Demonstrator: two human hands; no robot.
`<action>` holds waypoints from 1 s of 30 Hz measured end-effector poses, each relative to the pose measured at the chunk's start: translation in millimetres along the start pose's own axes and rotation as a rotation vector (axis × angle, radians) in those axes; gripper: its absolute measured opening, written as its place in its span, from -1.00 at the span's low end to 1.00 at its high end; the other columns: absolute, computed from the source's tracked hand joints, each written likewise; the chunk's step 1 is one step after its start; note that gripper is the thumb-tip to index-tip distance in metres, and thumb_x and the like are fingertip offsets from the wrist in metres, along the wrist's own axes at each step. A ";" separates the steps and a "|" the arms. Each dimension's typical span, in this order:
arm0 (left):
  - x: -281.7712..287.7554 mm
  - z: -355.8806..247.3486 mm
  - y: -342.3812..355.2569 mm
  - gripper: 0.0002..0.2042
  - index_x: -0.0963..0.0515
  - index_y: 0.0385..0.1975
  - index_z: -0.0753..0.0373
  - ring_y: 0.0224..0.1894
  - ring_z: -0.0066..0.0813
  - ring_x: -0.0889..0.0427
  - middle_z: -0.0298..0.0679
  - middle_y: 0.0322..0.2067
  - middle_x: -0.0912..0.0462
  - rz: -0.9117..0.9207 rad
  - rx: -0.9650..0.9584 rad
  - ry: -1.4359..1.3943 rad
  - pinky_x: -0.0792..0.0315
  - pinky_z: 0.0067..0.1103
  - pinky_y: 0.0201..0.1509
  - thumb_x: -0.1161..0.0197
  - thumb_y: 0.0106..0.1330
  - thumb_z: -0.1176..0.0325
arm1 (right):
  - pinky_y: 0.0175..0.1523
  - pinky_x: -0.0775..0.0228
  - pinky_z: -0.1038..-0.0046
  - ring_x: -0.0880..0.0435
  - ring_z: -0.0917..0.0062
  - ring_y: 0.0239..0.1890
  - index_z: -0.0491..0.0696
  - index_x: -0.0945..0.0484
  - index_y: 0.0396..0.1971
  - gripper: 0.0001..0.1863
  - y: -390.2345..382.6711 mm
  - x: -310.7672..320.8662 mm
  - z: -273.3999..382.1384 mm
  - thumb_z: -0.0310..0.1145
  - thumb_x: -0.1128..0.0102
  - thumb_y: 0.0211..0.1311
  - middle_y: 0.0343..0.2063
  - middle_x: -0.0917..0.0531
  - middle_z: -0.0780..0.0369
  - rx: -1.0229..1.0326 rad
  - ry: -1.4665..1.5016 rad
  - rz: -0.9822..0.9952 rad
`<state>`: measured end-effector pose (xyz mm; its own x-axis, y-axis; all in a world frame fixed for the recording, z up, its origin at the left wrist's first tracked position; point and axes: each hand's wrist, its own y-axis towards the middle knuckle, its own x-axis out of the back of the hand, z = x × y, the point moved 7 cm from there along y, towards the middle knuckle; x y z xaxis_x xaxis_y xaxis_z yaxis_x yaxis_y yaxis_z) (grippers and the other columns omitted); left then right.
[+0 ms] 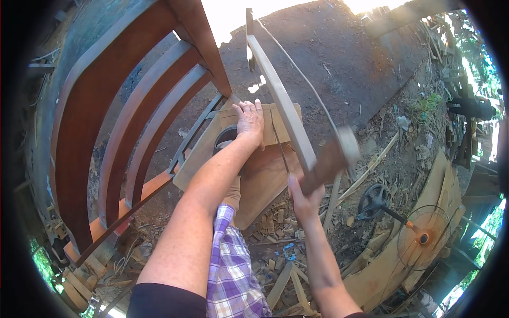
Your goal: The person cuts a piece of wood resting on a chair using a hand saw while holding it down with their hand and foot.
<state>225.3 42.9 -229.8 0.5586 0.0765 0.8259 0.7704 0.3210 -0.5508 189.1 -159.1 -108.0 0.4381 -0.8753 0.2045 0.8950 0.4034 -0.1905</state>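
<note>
Saw (281, 100): wooden frame, pale beam, thin cord (299, 69) on the right side, narrow dark blade (283, 153) on the left. Near end bar (323, 167) in my right hand (306, 200), blurred; far end points away from me. Board (260, 180): broad, brown, paler along the far edge, under my left hand (249, 123). Blade crosses board just right of that hand; can't tell if it bites.

The left arm (193, 212) reaches forward, its left hand (250, 123) palm down, fingers pointing ahead. The right forearm (324, 259) angles up, the right hand (306, 201) curled tight.
</note>
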 end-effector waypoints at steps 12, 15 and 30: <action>-2.2 -0.3 3.6 0.45 0.13 0.41 0.39 0.26 0.03 -0.26 0.07 0.19 -0.29 0.068 0.040 0.003 -0.13 0.00 0.30 -0.62 -0.51 -0.21 | -0.47 -0.32 0.57 -0.44 0.66 -0.63 -0.10 -0.40 -0.47 -0.89 -22.7 19.2 -7.7 -0.56 -0.13 0.20 -0.64 -0.47 0.31 -0.054 0.066 -0.052; 1.6 3.5 3.0 0.45 0.12 0.42 0.34 0.28 -0.01 -0.26 0.03 0.20 -0.29 0.061 0.096 -0.044 -0.13 0.01 0.30 -0.62 -0.53 -0.22 | -0.49 -0.30 0.58 -0.43 0.67 -0.64 -0.11 -0.41 -0.51 -0.87 -25.7 24.0 -2.2 -0.56 -0.16 0.19 -0.66 -0.47 0.32 -0.065 0.145 -0.107; 6.3 1.1 6.9 0.38 0.08 0.41 0.38 0.27 0.18 -0.25 0.11 0.21 -0.27 0.059 0.061 -0.107 -0.03 0.08 0.35 -0.64 -0.45 -0.11 | -0.53 -0.33 0.60 -0.43 0.67 -0.67 -0.13 -0.36 -0.45 -0.85 -13.3 15.5 15.0 -0.59 -0.18 0.18 -0.65 -0.46 0.28 0.009 0.046 -0.017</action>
<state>233.8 46.6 -228.2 0.5637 0.1958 0.8024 0.7156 0.3694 -0.5929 185.3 -174.0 -87.9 0.4187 -0.8933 0.1632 0.9031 0.3907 -0.1784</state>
